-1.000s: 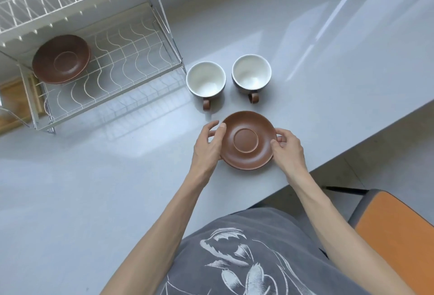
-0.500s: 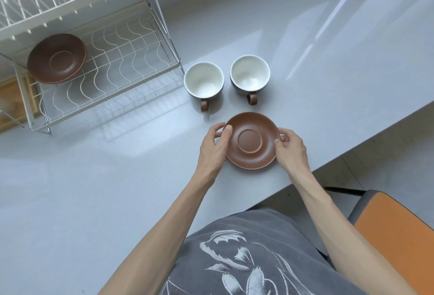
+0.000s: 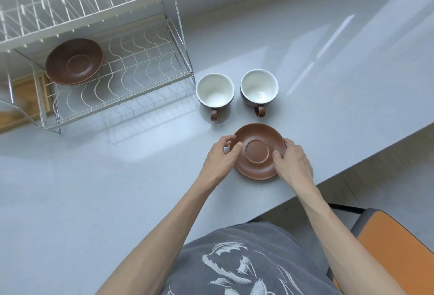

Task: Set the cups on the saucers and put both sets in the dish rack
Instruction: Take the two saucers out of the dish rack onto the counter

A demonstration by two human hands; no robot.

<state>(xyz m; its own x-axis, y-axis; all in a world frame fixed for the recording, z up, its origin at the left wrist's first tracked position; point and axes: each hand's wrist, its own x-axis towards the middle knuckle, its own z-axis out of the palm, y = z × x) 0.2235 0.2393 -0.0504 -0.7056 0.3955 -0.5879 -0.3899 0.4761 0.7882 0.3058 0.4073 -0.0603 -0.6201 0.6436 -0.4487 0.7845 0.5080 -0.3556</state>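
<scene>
Now both hands — left hand (image 3: 219, 162), right hand (image 3: 292, 165) — grip the rim of the brown saucer (image 3: 257, 151) on the bench (image 3: 117, 189), near two cups (image 3: 215, 91).

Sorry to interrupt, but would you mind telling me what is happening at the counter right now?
A person grips a brown saucer on the grey counter with the left hand and the right hand at opposite rims. Two empty cups stand just beyond it, off their saucers. A second saucer already lies in the white dish rack.
</scene>
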